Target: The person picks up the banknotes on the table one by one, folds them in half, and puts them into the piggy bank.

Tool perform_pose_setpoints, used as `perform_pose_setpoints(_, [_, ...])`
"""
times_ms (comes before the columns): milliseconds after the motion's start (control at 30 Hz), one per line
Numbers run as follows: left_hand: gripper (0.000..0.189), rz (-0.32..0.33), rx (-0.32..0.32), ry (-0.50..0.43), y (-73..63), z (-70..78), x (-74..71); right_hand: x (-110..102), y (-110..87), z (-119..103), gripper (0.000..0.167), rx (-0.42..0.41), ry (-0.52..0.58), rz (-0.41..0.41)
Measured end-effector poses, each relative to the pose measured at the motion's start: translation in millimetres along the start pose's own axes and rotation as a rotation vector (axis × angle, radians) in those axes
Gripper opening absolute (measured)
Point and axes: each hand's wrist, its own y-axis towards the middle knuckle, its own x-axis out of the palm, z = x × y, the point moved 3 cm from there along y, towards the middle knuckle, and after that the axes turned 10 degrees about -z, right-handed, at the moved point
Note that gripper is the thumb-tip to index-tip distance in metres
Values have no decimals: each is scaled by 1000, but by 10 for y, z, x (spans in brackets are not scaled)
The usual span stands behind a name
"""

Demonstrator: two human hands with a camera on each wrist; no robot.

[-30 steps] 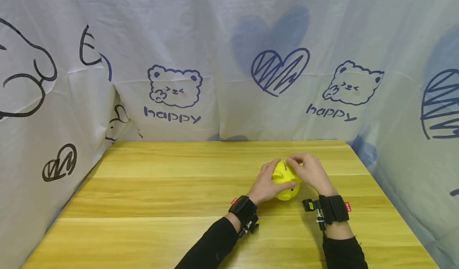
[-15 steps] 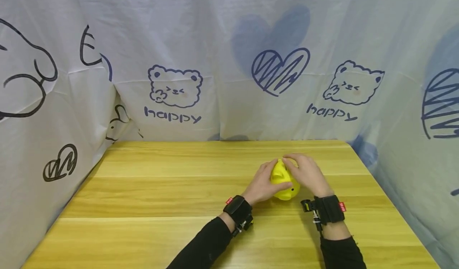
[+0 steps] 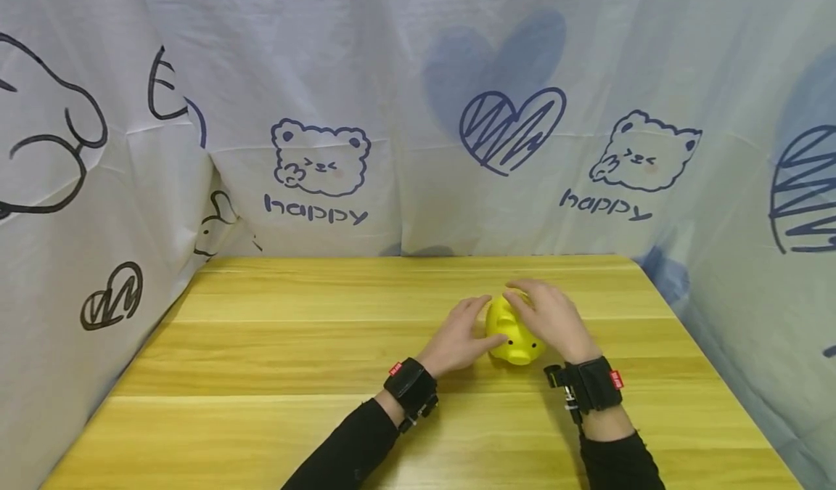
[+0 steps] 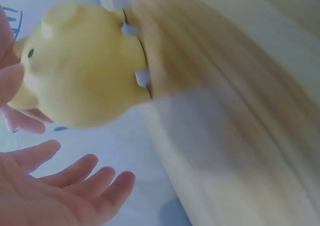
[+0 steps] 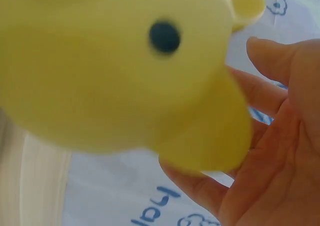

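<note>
A yellow piggy bank stands upright on the table, its snout and two black eyes facing me. To its left, my left hand is spread; the left wrist view shows the fingers straight and apart from the bank. In the head view the left thumb tip overlaps the bank's face; contact is unclear. My right hand arches over the bank's top and right side, hiding the top. The right wrist view shows a loosely bent hand behind the ear, nothing visible in its grasp.
A wooden table lies under both hands. White cloth with blue hearts and bear drawings hangs around the back and sides. Each wrist wears a black strap with a small camera.
My left hand has drawn back leftward off the piggy bank. The right hand has shifted slightly left over its top, and the bank has turned a little, showing both eyes.
</note>
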Motion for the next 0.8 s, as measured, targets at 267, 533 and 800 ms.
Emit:
perform_pose_setpoints(267, [75, 7, 10, 54, -95, -123, -151, 132, 44, -185, 34, -140, -130, 53])
perform_pose_setpoints(533, [73, 38, 4, 111, -255, -208, -359, 262, 31, -335, 30, -183, -191, 73])
perform_pose_setpoints(800, [73, 57, 8, 127, -395, -349, -425, 356, 19, -474, 31, -185, -258, 81])
